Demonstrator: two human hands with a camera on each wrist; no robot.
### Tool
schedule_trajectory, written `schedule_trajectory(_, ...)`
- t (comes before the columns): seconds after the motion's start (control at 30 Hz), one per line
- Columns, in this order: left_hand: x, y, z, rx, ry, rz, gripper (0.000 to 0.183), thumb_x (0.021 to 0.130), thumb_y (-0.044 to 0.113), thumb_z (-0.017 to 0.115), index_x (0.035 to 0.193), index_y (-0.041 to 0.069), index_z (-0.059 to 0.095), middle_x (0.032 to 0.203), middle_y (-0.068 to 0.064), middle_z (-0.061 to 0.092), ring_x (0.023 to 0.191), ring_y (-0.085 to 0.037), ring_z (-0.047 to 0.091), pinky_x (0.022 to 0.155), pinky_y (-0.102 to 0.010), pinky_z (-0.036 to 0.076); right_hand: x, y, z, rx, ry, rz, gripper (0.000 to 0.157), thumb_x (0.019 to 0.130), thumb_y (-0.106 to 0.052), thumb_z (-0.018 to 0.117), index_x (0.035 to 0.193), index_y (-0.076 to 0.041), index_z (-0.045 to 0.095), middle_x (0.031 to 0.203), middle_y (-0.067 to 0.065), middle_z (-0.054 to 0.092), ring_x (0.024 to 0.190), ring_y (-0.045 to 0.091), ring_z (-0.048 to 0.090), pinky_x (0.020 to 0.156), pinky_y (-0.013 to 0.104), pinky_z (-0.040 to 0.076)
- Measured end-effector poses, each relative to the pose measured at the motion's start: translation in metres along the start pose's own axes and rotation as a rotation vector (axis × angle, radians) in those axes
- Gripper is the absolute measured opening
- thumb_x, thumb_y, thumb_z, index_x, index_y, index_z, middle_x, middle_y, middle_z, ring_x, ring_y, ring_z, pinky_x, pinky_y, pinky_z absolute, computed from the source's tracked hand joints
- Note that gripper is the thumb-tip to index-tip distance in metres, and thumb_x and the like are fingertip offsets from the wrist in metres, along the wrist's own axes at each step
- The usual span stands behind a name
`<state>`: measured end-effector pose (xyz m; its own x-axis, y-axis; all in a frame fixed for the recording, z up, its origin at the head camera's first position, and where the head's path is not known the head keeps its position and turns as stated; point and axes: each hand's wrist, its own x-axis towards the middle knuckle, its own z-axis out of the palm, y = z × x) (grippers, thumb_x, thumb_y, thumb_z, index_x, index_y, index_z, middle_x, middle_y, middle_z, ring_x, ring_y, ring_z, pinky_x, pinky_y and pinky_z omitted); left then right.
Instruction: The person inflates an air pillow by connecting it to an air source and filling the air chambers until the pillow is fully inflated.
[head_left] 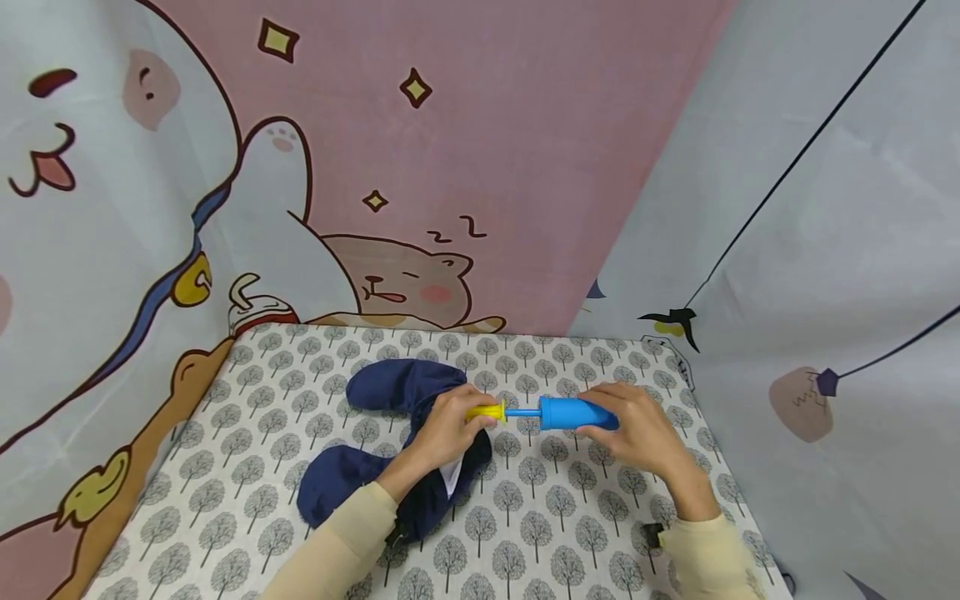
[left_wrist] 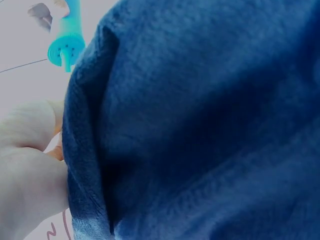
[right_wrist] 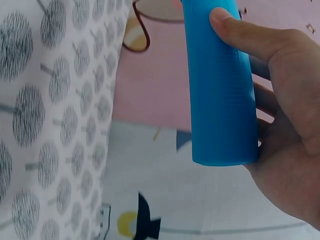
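Note:
My left hand (head_left: 447,425) pinches the yellow handle (head_left: 486,412) of a small hand pump. A thin blue rod (head_left: 522,412) shows between that handle and the pump's blue barrel (head_left: 562,413). Fingers and thumb of my right hand (head_left: 633,421) wrap round the barrel, plain in the right wrist view (right_wrist: 220,100). The pump is held level above the table. Under my left hand and forearm lies a navy, U-shaped neck pillow (head_left: 401,385), its opening toward the left. Its plush cloth (left_wrist: 200,100) fills most of the left wrist view and hides part of my left hand.
A white cloth with grey trees covers the table (head_left: 507,500). Printed cartoon curtains (head_left: 525,167) hang behind and at both sides. A small black object (head_left: 652,535) is by my right cuff.

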<state>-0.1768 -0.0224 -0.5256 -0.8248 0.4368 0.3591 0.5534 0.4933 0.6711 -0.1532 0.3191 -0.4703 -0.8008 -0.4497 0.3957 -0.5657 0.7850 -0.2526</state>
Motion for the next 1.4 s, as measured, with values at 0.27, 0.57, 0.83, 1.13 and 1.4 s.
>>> schedule_trajectory(0.27,0.0,-0.002,0.0,-0.019,0.001,-0.025,0.029,0.104,0.013,0.082,0.132,0.004,0.083,0.117,-0.009,0.078,0.102,-0.022,0.074,0.087,-0.034,0.062,-0.014,0.025,-0.029,0.015,-0.041,0.047,0.052,0.082,-0.017,0.103,0.129,-0.008,0.084,0.131,0.019,0.082,0.119,0.047,0.078,0.099,0.068,0.061)
schedule_trajectory(0.57,0.0,-0.003,0.001,-0.015,0.012,-0.028,0.03,0.104,0.013,0.082,0.132,0.004,0.082,0.114,-0.008,0.078,0.1,-0.021,0.073,0.087,-0.033,0.06,-0.028,0.041,-0.048,0.05,-0.073,0.105,0.052,0.087,-0.014,0.099,0.134,-0.005,0.081,0.135,0.022,0.079,0.122,0.05,0.075,0.098,0.07,0.061)
schedule_trajectory(0.83,0.003,0.004,0.001,-0.011,0.013,-0.016,0.026,0.104,0.009,0.08,0.13,0.004,0.083,0.116,-0.011,0.078,0.103,-0.026,0.075,0.089,-0.036,0.062,-0.019,0.025,-0.038,-0.004,-0.044,0.065,0.05,0.083,-0.018,0.102,0.128,-0.007,0.084,0.129,0.019,0.081,0.117,0.044,0.076,0.097,0.066,0.059)
schedule_trajectory(1.13,0.004,0.003,0.002,-0.018,0.031,0.024,0.026,0.102,0.01,0.083,0.127,0.003,0.083,0.11,-0.009,0.077,0.097,-0.024,0.073,0.083,-0.032,0.059,0.0,0.005,-0.012,-0.005,-0.011,-0.007,0.05,0.081,-0.022,0.103,0.124,-0.003,0.085,0.124,0.017,0.083,0.114,0.041,0.078,0.096,0.063,0.062)
schedule_trajectory(1.4,0.003,0.004,0.004,-0.014,0.007,-0.02,0.025,0.104,0.011,0.081,0.128,0.006,0.083,0.11,-0.008,0.076,0.098,-0.023,0.073,0.084,-0.031,0.06,0.015,-0.016,0.008,-0.011,-0.014,-0.053,0.05,0.081,-0.023,0.103,0.123,-0.003,0.085,0.122,0.018,0.084,0.111,0.037,0.079,0.095,0.058,0.064)
